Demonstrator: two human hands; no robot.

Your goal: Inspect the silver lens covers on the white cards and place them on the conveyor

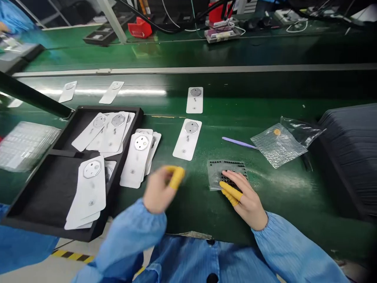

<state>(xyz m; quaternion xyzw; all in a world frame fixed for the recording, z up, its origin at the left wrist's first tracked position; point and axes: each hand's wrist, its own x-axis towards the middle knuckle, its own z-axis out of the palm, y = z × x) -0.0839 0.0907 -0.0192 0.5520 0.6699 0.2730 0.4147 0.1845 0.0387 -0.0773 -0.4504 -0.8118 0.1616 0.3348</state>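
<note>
In the head view I have both hands over a green worktop (pixel 282 208), yellow covers on some fingertips of each. The right hand (pixel 246 198) lies over a clear sheet with black dots (pixel 214 175), in front of the person; its bare fingers stretch across the dots, while two yellow-covered ones sit close together by the sheet's near edge, and I can't tell whether they pinch it. The left hand (pixel 160 186) is blurred, its fingers curled, and I can't make out whether anything is between them; nearest it is a pile of white cards (pixel 132 169), just beside a black tray (pixel 38 184) that holds more cards in both compartments. Beyond the hands I see a single white card (pixel 187 143), tilted, and a straighter card (pixel 194 103) behind it. Over to the right, a slim purple tool (pixel 240 142) points toward a bubble-wrap piece (pixel 277 149) with an orange spot, near a dark stack (pixel 350 157).
</note>
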